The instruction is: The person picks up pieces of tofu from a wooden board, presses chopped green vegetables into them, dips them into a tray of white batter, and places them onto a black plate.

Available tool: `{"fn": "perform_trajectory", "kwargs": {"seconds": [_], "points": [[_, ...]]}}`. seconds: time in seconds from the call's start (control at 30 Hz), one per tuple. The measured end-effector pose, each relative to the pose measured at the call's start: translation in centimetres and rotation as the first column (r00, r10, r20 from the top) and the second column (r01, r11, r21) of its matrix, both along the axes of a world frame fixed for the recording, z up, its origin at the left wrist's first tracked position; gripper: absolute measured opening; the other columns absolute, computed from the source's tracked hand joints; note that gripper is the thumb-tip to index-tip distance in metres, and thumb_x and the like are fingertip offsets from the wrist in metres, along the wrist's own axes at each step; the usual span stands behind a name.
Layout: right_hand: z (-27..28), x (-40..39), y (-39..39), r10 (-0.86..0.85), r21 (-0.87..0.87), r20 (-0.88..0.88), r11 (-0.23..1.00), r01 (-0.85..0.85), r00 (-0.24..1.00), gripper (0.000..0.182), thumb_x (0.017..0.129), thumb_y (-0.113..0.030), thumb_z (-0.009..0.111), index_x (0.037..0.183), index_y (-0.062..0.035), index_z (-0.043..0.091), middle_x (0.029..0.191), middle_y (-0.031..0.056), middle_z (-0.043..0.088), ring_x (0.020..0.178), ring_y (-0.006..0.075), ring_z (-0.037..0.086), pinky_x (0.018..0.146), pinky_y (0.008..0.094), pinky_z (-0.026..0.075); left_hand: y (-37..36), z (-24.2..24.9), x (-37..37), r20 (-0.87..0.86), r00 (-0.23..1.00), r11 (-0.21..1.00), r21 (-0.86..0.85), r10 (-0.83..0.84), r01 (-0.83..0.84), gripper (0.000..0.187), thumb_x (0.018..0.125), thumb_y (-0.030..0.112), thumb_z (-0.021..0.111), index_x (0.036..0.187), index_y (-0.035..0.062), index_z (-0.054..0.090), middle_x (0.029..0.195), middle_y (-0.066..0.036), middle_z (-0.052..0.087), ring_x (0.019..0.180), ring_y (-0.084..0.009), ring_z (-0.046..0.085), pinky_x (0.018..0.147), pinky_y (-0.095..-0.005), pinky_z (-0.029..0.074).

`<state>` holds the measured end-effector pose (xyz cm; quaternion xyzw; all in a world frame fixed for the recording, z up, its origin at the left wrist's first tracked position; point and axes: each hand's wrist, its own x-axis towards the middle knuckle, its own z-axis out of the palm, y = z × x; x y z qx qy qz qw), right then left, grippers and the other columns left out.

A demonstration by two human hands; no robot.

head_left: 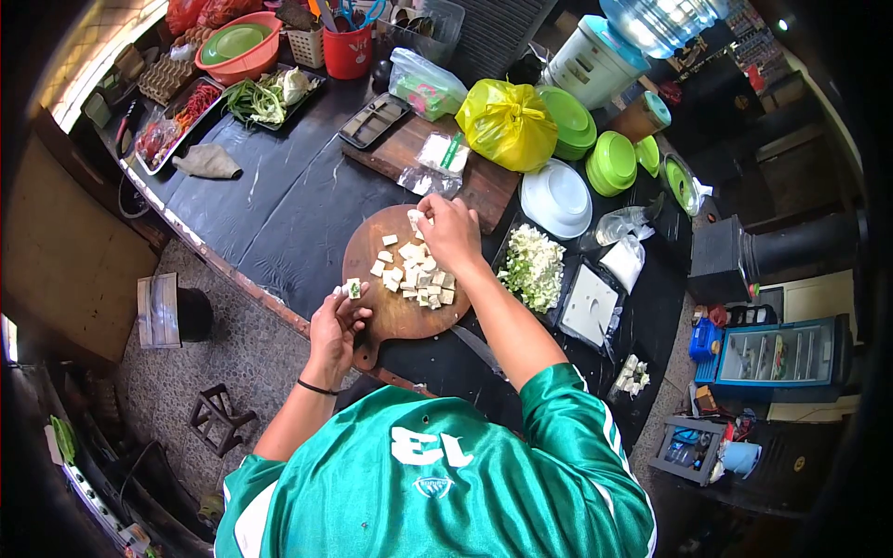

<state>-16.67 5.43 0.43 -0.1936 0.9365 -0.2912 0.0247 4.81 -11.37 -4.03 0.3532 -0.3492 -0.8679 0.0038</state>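
My left hand [337,325] holds a tofu cube [353,289] with a green filling showing, beside the near-left edge of the round wooden cutting board [372,337]. At the board's far edge, my right hand [450,234] has its fingers pinched together by something small and white; what it is cannot be made out. Several cut tofu cubes [409,253] lie on the board between my hands. To the right is a tray of finely chopped white and green vegetables [533,265]. A knife [476,350] lies partly under my right forearm.
Behind the board sit a brown wooden block [490,191], a yellow plastic bag [507,123] and white bowls [556,197]. A white tray [590,302] and several filled pieces [633,376] lie right. Vegetables [270,98] stand far left. A stool [219,418] is on the floor.
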Motion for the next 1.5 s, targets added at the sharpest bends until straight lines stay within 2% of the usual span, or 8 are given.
{"fn": "perform_trajectory", "kwargs": {"seconds": [0.07, 0.1, 0.27, 0.37, 0.67, 1.0, 1.13, 1.5], "points": [[0.5, 0.2, -0.2, 0.140, 0.079, -0.141, 0.988, -0.130, 0.980, 0.015, 0.094, -0.024, 0.073, 0.107, -0.0156, 0.072, 0.102, 0.0014, 0.078, 0.106, 0.0259, 0.065, 0.093, 0.0451, 0.043, 0.0, -0.3, -0.1, -0.007, 1.000, 1.000, 0.004, -0.002, 0.002, 0.043, 0.115, 0.035, 0.048, 0.134, 0.0009, 0.066, 0.125, -0.009, 0.079, 0.082, -0.0142, 0.072, 0.070, -0.0254, 0.054], [0.4, 0.3, -0.3, 0.204, 0.074, -0.145, 0.978, -0.195, 0.968, 0.014, 0.094, -0.019, 0.071, 0.108, -0.0160, 0.071, 0.103, 0.0008, 0.077, 0.107, 0.0255, 0.065, 0.092, 0.0449, 0.042, 0.0, -0.4, 0.0, -0.010, 1.000, 1.000, 0.007, -0.001, 0.001, 0.044, 0.115, 0.035, 0.048, 0.135, 0.0009, 0.066, 0.125, -0.009, 0.079, 0.082, -0.0142, 0.072, 0.070, -0.0255, 0.053], [-0.4, 1.0, -0.1, 0.286, 0.152, -0.242, 0.955, -0.255, 0.927, 0.015, 0.091, -0.014, 0.067, 0.104, -0.0173, 0.073, 0.104, -0.0006, 0.072, 0.108, 0.0241, 0.062, 0.091, 0.0451, 0.041, -0.2, -0.5, 0.3, -0.023, 1.000, 1.000, 0.010, 0.013, -0.013, 0.043, 0.114, 0.036, 0.049, 0.134, 0.0009, 0.066, 0.125, -0.009, 0.079, 0.082, -0.0140, 0.071, 0.070, -0.0256, 0.053], [-0.5, 1.6, 0.4, 0.396, 0.326, -0.214, 0.891, -0.317, 0.893, 0.012, 0.085, -0.023, 0.074, 0.094, -0.0150, 0.076, 0.102, 0.0023, 0.071, 0.111, 0.0254, 0.059, 0.093, 0.0478, 0.041, -0.2, -0.1, 0.5, -0.012, 1.000, 1.000, 0.009, 0.022, -0.022, 0.043, 0.114, 0.035, 0.049, 0.133, 0.0008, 0.067, 0.125, -0.009, 0.079, 0.082, -0.0139, 0.071, 0.070, -0.0253, 0.053], [-2.5, 3.5, -2.3, 0.552, 0.384, -0.316, 0.818, -0.428, 0.772, 0.017, 0.085, -0.028, 0.076, 0.096, -0.0158, 0.077, 0.098, 0.0027, 0.074, 0.110, 0.0246, 0.062, 0.093, 0.0487, 0.042, -0.2, 0.2, 0.3, -0.004, 1.000, 1.000, -0.010, -0.007, 0.007, 0.043, 0.114, 0.034, 0.045, 0.135, 0.0011, 0.064, 0.129, -0.008, 0.077, 0.082, -0.0142, 0.069, 0.071, -0.0259, 0.052], [-2.6, 3.8, -2.2, 0.565, 0.394, -0.286, 0.806, -0.442, 0.774, 0.014, 0.090, -0.015, 0.065, 0.098, -0.0176, 0.077, 0.099, 0.0018, 0.075, 0.109, 0.0240, 0.066, 0.093, 0.0490, 0.043, -0.3, 0.3, 0.7, -0.013, 0.999, 0.999, -0.015, 0.034, -0.034, 0.041, 0.114, 0.032, 0.048, 0.132, 0.0008, 0.066, 0.126, -0.010, 0.079, 0.081, -0.0138, 0.071, 0.070, -0.0242, 0.053], [-2.5, 3.7, -2.6, 0.573, 0.438, -0.272, 0.789, -0.431, 0.773, 0.013, 0.089, -0.015, 0.066, 0.096, -0.0162, 0.076, 0.100, 0.0016, 0.075, 0.109, 0.0240, 0.066, 0.092, 0.0484, 0.043, -0.2, 0.7, 0.6, -0.022, 0.999, 1.000, -0.005, 0.025, -0.026, 0.041, 0.114, 0.032, 0.047, 0.133, 0.0007, 0.065, 0.126, -0.010, 0.079, 0.081, -0.0138, 0.071, 0.070, -0.0242, 0.054], [-2.3, 3.8, -2.9, 0.554, 0.363, -0.310, 0.820, -0.443, 0.772, 0.020, 0.090, -0.011, 0.065, 0.109, -0.0139, 0.073, 0.104, 0.0022, 0.075, 0.110, 0.0242, 0.067, 0.090, 0.0452, 0.043, -0.5, 0.4, 1.0, -0.030, 0.999, 1.000, -0.007, 0.029, -0.029, 0.043, 0.114, 0.032, 0.046, 0.136, 0.0001, 0.065, 0.126, -0.009, 0.078, 0.082, -0.0132, 0.071, 0.069, -0.0237, 0.054]]}}
